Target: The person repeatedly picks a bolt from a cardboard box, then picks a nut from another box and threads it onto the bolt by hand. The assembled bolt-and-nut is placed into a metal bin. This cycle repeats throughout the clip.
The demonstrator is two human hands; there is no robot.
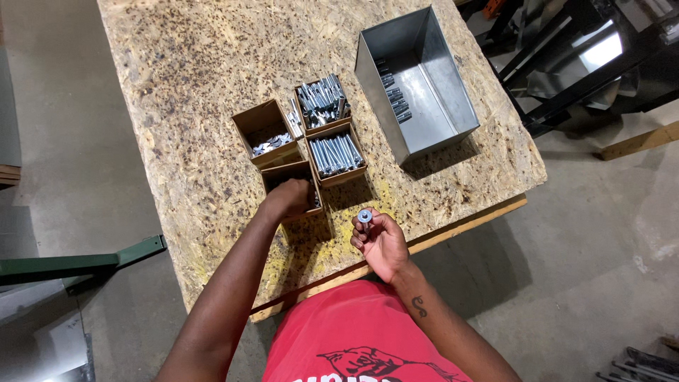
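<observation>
- Chipboard, pale and flecked with dark strands, formed the top of the bench (198,85), which filled most of the view and stood on a grey concrete floor (601,269).
- A grey sheet-metal bin (442,85) sat open near the bench's far right corner, with a short row of bolts lying along its inner left wall.
- Four small brown cardboard boxes stood clustered together mid-bench, left of the bin: one of loose bolts and sleeves (322,103) at the back, one of long bolts laid side by side (337,154) just in front of it, one of washers (266,131) to the left, and the nearest box (297,185) at the front.
- The left hand (286,197) reached down into the nearest box; its fingers were hidden inside, so I cannot tell whether its grip was closed on anything.
- The right hand (380,239) hovered over the bench's near edge, just right of that box, palm turned up.
- Its grip was closed on a bolt with a washer (365,216), pinched upright at the fingertips, the round silver end facing the camera.
</observation>
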